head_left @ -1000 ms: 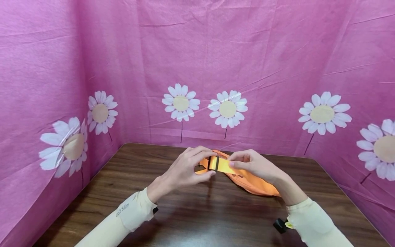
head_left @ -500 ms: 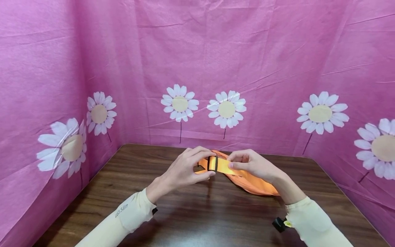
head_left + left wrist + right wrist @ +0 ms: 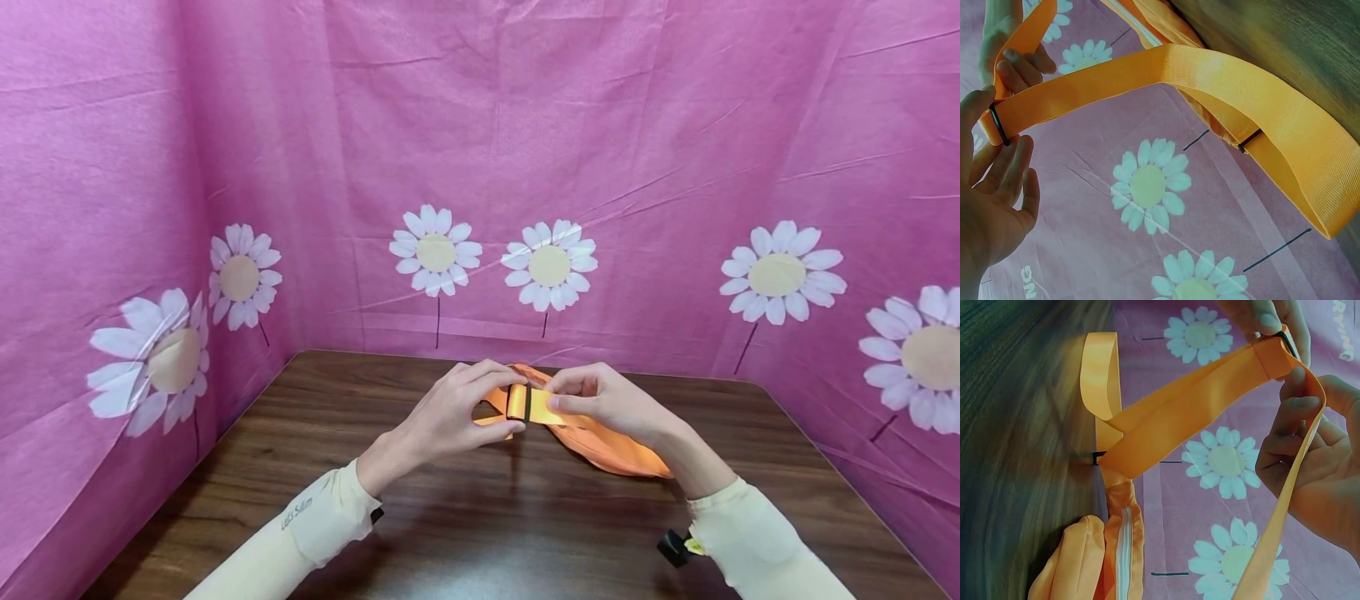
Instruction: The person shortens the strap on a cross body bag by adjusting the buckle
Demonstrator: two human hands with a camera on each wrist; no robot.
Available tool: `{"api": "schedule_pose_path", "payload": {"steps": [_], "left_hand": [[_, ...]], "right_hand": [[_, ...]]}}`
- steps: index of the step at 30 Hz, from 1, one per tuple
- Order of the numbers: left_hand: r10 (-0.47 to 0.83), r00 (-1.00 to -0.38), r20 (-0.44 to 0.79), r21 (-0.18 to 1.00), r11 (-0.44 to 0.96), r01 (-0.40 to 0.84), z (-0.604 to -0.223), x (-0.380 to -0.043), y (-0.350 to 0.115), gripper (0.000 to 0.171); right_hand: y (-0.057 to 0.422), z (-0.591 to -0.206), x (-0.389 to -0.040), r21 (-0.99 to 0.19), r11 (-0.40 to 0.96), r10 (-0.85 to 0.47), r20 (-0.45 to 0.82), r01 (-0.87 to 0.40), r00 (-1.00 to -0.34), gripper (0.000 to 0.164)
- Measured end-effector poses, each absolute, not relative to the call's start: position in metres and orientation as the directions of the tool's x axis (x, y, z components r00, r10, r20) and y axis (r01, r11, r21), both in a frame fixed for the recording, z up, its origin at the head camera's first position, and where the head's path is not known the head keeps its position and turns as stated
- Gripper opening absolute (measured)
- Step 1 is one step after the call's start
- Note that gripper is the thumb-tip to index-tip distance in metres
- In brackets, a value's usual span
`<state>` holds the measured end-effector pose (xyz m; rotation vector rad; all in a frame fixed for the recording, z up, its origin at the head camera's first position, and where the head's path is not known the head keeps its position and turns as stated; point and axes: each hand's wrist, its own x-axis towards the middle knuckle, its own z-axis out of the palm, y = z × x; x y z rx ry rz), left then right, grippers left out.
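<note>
An orange strap (image 3: 547, 407) runs through a black slider buckle (image 3: 527, 403) above the table. My left hand (image 3: 446, 412) holds the buckle edges between thumb and fingertips. To its right, my right hand (image 3: 615, 404) pinches the strap between thumb and fingers. An orange fabric bag (image 3: 615, 450) hangs or lies behind the strap, partly hidden by the right hand. In the right wrist view, a pale zipper (image 3: 1125, 556) runs along the bag, and a small black ring (image 3: 1099, 458) sits where straps meet. A wide strap loop (image 3: 1260, 94) bends across the left wrist view.
The dark wood-grain table (image 3: 450, 533) extends under both hands. A pink cloth (image 3: 480, 125) printed with white daisies surrounds its back and sides. Small black devices show under both sleeves, the right one (image 3: 672, 547) hanging beside the wrist.
My right hand has moved slightly left, nearer the buckle, with the strap in its fingers. The left hand keeps its hold on the buckle, and the strap beside it has shifted a little.
</note>
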<state>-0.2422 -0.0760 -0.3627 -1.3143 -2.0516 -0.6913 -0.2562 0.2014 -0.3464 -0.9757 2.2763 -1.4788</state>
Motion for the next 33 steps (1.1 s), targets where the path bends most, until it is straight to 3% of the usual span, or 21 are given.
{"api": "schedule_pose_path", "payload": {"steps": [9, 22, 33], "left_hand": [[0.629, -0.320, 0.708, 0.096, 0.363, 0.927, -0.364, -0.241, -0.075, 0.052], [0.596, -0.300, 0.745, 0.100, 0.344, 0.934, -0.355, -0.244, -0.083, 0.056], [0.595, -0.307, 0.743, 0.117, 0.337, 0.934, -0.355, -0.242, -0.083, 0.056]], "right_hand": [[0.196, -0.348, -0.255, -0.886, 0.250, -0.671, 0.133, -0.391, -0.729, 0.016], [0.212, -0.345, -0.259, -0.858, 0.343, -0.657, 0.072, -0.382, -0.751, 0.019], [0.210, -0.348, -0.262, -0.884, 0.293, -0.672, 0.080, -0.364, -0.737, 0.017]]}}
